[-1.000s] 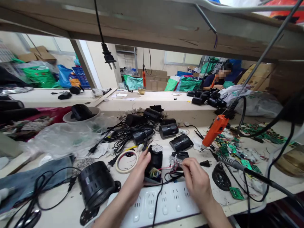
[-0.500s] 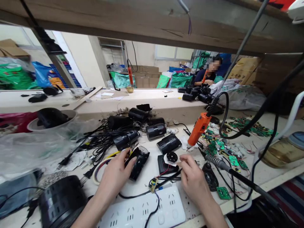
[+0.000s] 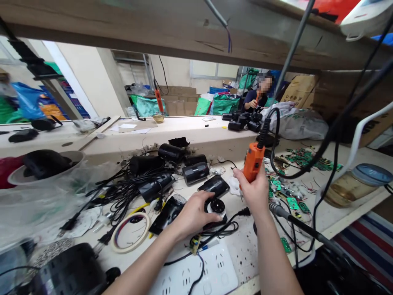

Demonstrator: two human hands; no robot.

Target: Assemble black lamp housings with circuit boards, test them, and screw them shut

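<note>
The hanging orange electric screwdriver (image 3: 254, 157) is in my right hand (image 3: 254, 186), its fingers wrapped round the lower body. My left hand (image 3: 196, 213) is curved round the left side of a small unit with a round black slotted part (image 3: 217, 205) on a white base, thumb and fingers touching it. Just left of this hand lies an open black casing (image 3: 167, 215). Behind the hand rests another black casing (image 3: 214, 186). A small yellowish circuit board (image 3: 195, 244) with wires sits in front of the unit.
A white power strip (image 3: 199, 270) lies at the front edge. Tape roll (image 3: 146, 229), tangled black cables and black housings spread to the left. Green circuit boards (image 3: 292, 203), a soldering iron (image 3: 281, 211) and a jar (image 3: 356, 186) stand right. A person sits across the bench.
My left hand has left the open black casing and moved right to the round slotted part. My right hand has risen from beside that part and taken hold of the orange screwdriver.
</note>
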